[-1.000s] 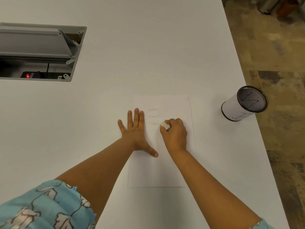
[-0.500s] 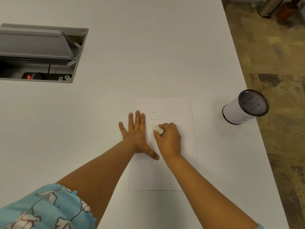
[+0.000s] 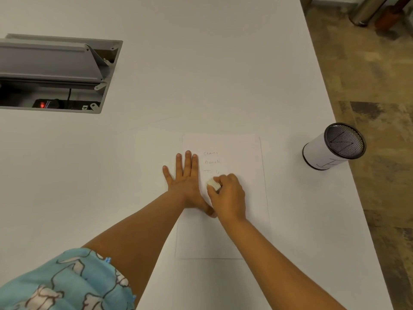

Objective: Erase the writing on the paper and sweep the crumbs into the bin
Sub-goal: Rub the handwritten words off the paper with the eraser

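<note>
White paper (image 3: 241,198) lies flat on the white bench (image 3: 201,74), nearer the bench's right edge than its left, its lower edge towards the near edge of the bench.

Head view. Left hand (image 3: 186,182) lies palm-down with fingers spread, straddling the paper's left edge and pinning the sheet. Right hand (image 3: 228,195) has its grip pinched on a pale eraser (image 3: 214,184), whose tip touches the paper just below the lowest line of writing (image 3: 211,162). Bin (image 3: 333,146), a white cylinder with a dark mesh rim, stands by the right edge of the bench, well apart from the paper. An open cable hatch (image 3: 58,72) sits at the far left of the bench.

Risks, as judged: a hard stroke away from the pinning hand may buckle or tear the thin sheet; a lifted left palm would let the paper slide; rubbing across the left thumb, which lies just beside the eraser, may smear graphite. Crumbs swept too briskly towards the bin could fall off the right edge onto the floor (image 3: 368,63), or the bin itself could be knocked over that edge.

Counts: one sheet; one eraser; one bin; one hatch; two hands; three lines of writing, the lowest faint and partly broken. Crumbs are too small to count.
</note>
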### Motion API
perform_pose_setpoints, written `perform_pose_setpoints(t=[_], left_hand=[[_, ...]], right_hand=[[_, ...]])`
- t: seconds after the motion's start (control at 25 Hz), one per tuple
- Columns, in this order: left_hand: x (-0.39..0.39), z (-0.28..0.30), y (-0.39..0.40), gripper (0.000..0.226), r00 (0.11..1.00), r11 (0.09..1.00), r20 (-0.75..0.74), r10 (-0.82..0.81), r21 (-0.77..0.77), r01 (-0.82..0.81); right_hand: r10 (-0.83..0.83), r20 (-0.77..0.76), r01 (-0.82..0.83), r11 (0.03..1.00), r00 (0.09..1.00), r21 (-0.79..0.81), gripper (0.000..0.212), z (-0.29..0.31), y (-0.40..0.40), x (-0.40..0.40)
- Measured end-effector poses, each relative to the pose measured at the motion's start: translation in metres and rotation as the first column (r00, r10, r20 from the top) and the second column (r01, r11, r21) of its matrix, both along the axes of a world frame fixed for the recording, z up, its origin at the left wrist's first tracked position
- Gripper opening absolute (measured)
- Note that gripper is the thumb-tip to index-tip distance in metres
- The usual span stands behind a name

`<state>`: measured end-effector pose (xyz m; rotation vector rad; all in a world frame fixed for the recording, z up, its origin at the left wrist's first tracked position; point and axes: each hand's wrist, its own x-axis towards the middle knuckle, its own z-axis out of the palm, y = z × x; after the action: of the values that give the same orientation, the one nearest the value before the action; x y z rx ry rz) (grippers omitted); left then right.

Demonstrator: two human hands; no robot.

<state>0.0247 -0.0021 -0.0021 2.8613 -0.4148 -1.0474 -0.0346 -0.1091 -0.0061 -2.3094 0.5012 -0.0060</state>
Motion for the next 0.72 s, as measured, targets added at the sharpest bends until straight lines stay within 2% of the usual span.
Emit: perform_pose_setpoints(t=[0.12,0.32,0.56,0.72], left_hand=[[-0.001,-0.003,0.001,0.159,1.0,1.0,0.005,0.004,-0.018,-0.004],[0.001,-0.001,0.0,0.162,1.0,1.0,-0.011,-0.014,0.02,0.014],[0.0,-0.007,0.001,0.156,1.0,1.0,0.028,0.004,-0.007,-0.004],[0.002,-0.004,0.0,0.163,1.0,1.0,0.001,-0.018,0.019,0.018]], right_hand=[[0.007,0.023,-0.006,1.0,1.0,-0.01,0.025,-0.004,-0.001,-0.017],[0.013,0.009,-0.013,1.0,1.0,-0.007,0.024,0.004,-0.001,0.039],[0.012,0.041,-0.012,1.0,0.999,-0.009,0.024,-0.004,0.005,-0.001],[0.037,0.02,-0.037,0.999,0.999,-0.002,0.026,0.003,0.003,0.051]])
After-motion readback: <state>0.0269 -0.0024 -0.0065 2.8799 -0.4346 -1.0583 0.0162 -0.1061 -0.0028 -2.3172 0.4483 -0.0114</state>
